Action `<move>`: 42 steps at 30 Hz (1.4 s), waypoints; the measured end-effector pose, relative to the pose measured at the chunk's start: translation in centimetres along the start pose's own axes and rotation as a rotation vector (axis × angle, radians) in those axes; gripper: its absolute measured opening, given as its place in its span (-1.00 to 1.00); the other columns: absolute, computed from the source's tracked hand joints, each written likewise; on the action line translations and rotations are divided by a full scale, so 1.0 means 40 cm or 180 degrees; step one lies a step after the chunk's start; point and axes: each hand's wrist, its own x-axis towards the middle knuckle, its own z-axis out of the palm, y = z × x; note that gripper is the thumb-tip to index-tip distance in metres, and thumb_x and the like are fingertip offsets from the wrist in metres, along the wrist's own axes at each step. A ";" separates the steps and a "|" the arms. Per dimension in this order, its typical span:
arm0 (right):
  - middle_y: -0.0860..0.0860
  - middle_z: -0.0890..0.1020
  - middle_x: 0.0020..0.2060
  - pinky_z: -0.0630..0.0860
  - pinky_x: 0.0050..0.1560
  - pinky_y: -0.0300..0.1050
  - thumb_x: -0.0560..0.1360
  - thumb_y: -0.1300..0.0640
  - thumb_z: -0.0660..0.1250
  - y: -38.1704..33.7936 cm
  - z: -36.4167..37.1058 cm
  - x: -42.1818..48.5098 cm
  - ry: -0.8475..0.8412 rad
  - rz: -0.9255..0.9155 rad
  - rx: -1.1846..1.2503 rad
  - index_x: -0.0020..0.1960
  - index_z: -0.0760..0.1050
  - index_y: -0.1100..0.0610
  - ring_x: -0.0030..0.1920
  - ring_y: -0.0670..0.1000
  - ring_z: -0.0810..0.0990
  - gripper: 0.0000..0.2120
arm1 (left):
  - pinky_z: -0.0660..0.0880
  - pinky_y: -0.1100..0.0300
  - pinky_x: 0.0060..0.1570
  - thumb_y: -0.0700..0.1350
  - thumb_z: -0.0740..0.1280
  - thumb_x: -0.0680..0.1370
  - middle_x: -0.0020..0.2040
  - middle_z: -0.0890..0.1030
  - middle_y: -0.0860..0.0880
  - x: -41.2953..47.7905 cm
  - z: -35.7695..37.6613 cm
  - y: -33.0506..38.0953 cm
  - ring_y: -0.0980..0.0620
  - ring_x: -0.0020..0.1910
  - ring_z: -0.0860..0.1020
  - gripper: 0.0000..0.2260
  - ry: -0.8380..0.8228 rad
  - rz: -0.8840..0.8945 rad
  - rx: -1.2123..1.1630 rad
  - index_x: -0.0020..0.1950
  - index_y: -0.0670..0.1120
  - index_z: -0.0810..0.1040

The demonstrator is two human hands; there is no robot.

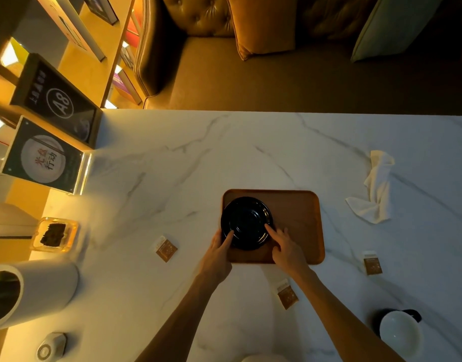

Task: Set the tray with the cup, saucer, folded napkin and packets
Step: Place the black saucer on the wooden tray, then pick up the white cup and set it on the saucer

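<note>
A black saucer (246, 222) lies on the left part of the brown wooden tray (297, 220), overhanging its left rim. My left hand (218, 253) touches the saucer's near-left edge with a fingertip. My right hand (286, 246) touches its near-right edge the same way. A cup (398, 334), black outside and white inside, stands at the near right of the table. A crumpled white napkin (373, 190) lies to the right of the tray. Three brown packets lie loose on the marble: one on the left (166, 249), one between my forearms (287, 296), one on the right (372, 265).
A glass ashtray-like dish (54, 235) and a white cylinder (33, 291) stand at the table's left edge, with a small round device (50, 346) nearer me. Upright sign cards (44, 163) stand at the far left. A sofa with cushions (263, 24) lies beyond the table.
</note>
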 end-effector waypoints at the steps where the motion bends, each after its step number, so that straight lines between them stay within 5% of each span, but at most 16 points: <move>1: 0.09 0.13 0.54 0.54 0.07 -0.15 0.56 0.30 0.11 -0.002 -0.003 -0.001 -0.0015 -0.0007 -0.0015 0.51 0.05 -0.20 0.47 0.17 0.26 -0.35 | 0.28 -0.01 0.47 -0.31 0.18 0.54 0.60 -0.22 0.04 0.000 -0.002 -0.001 -0.13 0.58 -0.02 -0.23 -0.0007 0.0016 -0.0002 0.57 0.19 -0.13; 6: 0.10 0.19 0.52 0.33 0.40 0.03 0.61 0.15 0.16 -0.016 -0.033 0.002 -0.0126 0.0100 0.0345 0.50 0.19 -0.10 0.51 0.14 0.15 -0.51 | 0.28 0.04 0.47 -0.23 0.17 0.61 0.61 -0.11 0.01 -0.013 -0.025 -0.016 -0.11 0.57 0.07 -0.29 -0.0019 0.0182 -0.0175 0.57 0.18 -0.18; 10: 0.10 0.56 0.25 0.41 0.15 -0.23 0.59 0.15 0.23 -0.056 -0.040 -0.012 0.0635 0.0028 0.0617 0.32 0.47 0.10 0.25 0.05 0.52 -0.69 | 0.37 -0.01 0.40 -0.07 0.14 0.66 0.55 0.24 -0.03 -0.051 -0.057 -0.054 -0.09 0.46 0.33 -0.46 0.0343 0.0087 -0.0351 0.59 0.09 -0.03; 15: 0.02 0.65 0.01 0.41 -0.14 -0.42 0.58 0.11 0.25 -0.134 0.021 -0.064 0.0735 -0.0216 0.0518 0.13 0.56 0.10 -0.02 -0.08 0.58 -0.81 | 0.53 -0.01 0.21 -0.02 0.16 0.65 0.28 0.59 -0.05 -0.122 -0.105 -0.155 -0.07 0.21 0.58 -0.69 0.0983 -0.0390 -0.0434 0.39 0.02 0.44; 20: -0.01 0.67 -0.05 0.41 -0.15 -0.43 0.56 0.09 0.29 -0.236 0.129 -0.097 0.0370 -0.0390 0.0385 0.09 0.59 0.10 -0.05 -0.09 0.60 -0.82 | 0.58 -0.01 -0.03 0.00 0.19 0.63 0.10 0.67 -0.12 -0.179 -0.149 -0.270 -0.16 0.02 0.64 -0.74 0.1288 -0.0918 -0.0537 0.21 -0.05 0.58; 28: -0.03 0.69 -0.11 0.52 -0.19 -0.20 0.54 0.00 0.27 -0.445 0.259 -0.036 0.0263 -0.0181 0.0075 0.03 0.58 0.05 -0.14 -0.05 0.61 -0.82 | 0.55 0.07 -0.05 -0.05 0.22 0.62 0.09 0.65 -0.03 -0.179 -0.200 -0.401 -0.03 0.01 0.60 -0.80 0.1437 -0.1215 -0.0951 0.17 -0.03 0.57; 39: -0.05 0.68 -0.12 0.54 -0.18 -0.16 0.53 -0.04 0.27 -0.440 0.241 -0.056 0.0470 0.0065 0.0148 0.01 0.58 0.01 -0.16 -0.07 0.59 -0.82 | 0.46 0.13 -0.17 -0.05 0.21 0.61 0.06 0.66 -0.05 -0.159 -0.192 -0.323 -0.13 -0.01 0.62 -0.82 0.1227 -0.0525 -0.0661 0.09 -0.03 0.59; 42: -0.05 0.69 -0.13 0.53 -0.17 -0.15 0.53 -0.04 0.25 -0.362 0.172 -0.114 0.0626 0.0064 0.0170 0.01 0.59 -0.01 -0.12 -0.04 0.63 -0.81 | 0.56 0.04 -0.01 -0.03 0.23 0.62 0.10 0.65 -0.08 -0.176 -0.177 -0.262 -0.11 0.03 0.62 -0.80 0.1184 -0.0268 -0.0558 0.10 -0.06 0.60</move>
